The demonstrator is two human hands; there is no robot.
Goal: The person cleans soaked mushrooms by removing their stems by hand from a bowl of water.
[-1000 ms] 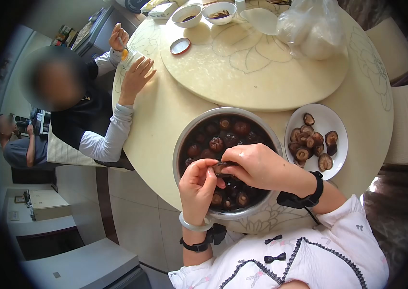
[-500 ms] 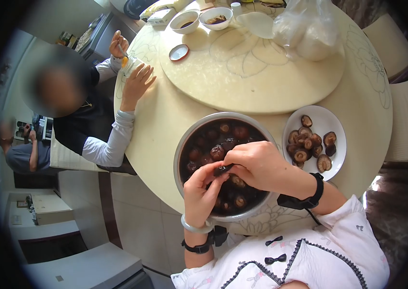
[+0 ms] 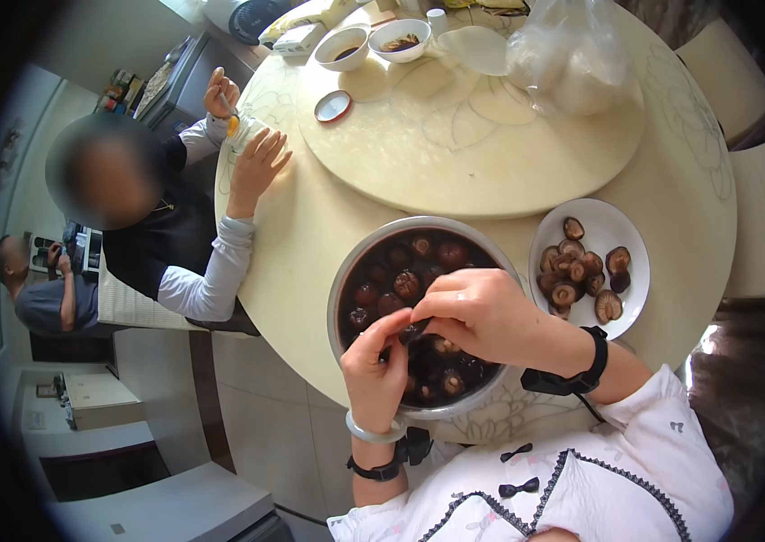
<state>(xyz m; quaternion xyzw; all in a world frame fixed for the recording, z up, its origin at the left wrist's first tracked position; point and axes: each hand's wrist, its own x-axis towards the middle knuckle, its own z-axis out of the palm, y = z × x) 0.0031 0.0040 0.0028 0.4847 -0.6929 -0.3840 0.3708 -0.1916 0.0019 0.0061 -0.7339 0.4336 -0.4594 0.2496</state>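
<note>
While your hands meet over the large bowl (image 3: 335, 312), a dark mushroom (image 3: 411, 331) sits between their fingertips

Where your left hand (image 3: 375, 363) reaches in over the near left part of the bowl, its fingers are curled, thumb and fingertips nearly closed around the mushroom's left side. Your right hand (image 3: 482, 316), palm down just beside it, is bent in a close pinch at the mushroom's other side; its thumb is mostly hidden from you. Below and around both hands, many soaked mushrooms (image 3: 407, 285) lie in dark liquid inside the bowl.

To the right of your right hand, a white plate (image 3: 631, 312) holds a loose pile of brown mushrooms (image 3: 572, 268), some stem side up. Ahead of both hands is the raised round turntable (image 3: 464, 172), bearing a red-rimmed lid (image 3: 333, 107), two small bowls at its far left and a clear plastic bag (image 3: 572, 68) at its far right. Well off to the left of your left hand, another person (image 3: 139, 262) sits at the table, holding a utensil
</note>
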